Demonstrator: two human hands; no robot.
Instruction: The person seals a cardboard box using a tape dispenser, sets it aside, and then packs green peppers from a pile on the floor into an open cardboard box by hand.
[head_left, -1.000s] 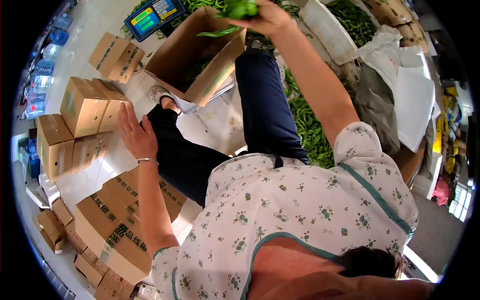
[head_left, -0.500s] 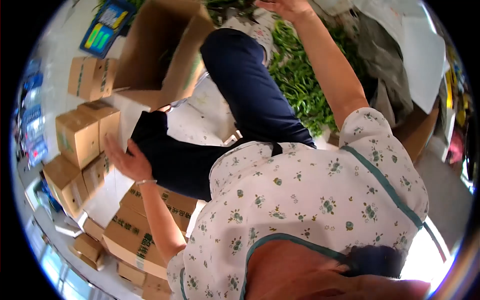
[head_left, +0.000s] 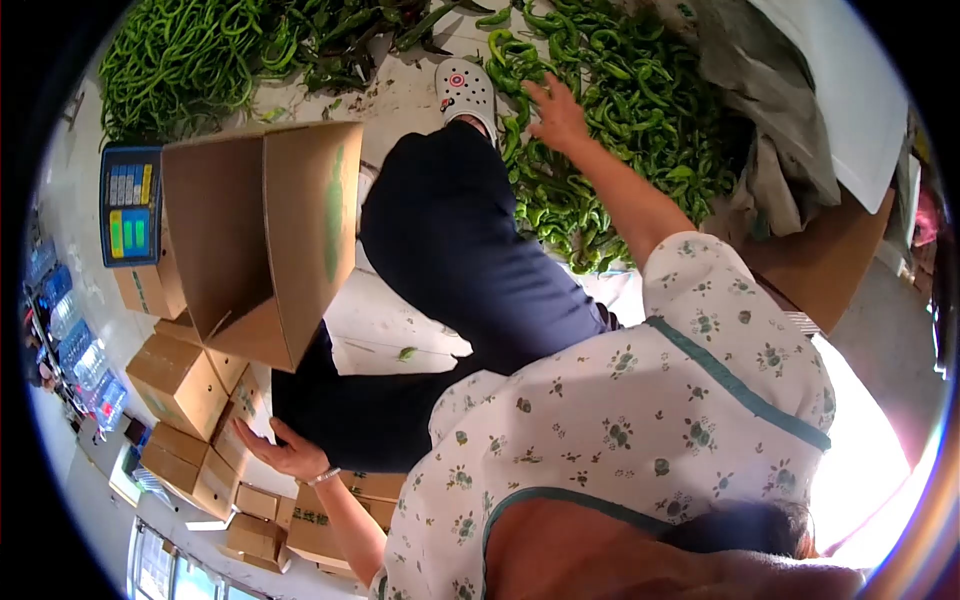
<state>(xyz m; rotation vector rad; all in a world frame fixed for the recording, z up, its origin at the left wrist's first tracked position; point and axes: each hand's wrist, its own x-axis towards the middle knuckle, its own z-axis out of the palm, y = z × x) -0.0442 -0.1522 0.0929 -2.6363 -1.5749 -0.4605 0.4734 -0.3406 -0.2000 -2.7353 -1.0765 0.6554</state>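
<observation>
My right hand (head_left: 560,115), its fingers apart and nothing in it, is over a spread of green peppers (head_left: 640,100) on the floor, beside my white clog (head_left: 465,90). My left hand (head_left: 283,450) is open and empty near my knee, close to the stacked small cartons. An open cardboard box (head_left: 312,230) stands between the scale display and my leg; its visible inner walls are bare, and its lowest part is partly hidden.
A blue scale display (head_left: 131,207) is left of the box. Long green beans or peppers (head_left: 180,60) lie at the upper left, darker ones (head_left: 345,40) beside them. Closed cartons (head_left: 178,383) and water bottles (head_left: 75,345) line the left. Grey sheeting (head_left: 775,110) hangs at the right.
The view has swung toward the right side. My right hand held green peppers a second ago, let them go, and is now empty over the pepper pile. My left hand stays open.
</observation>
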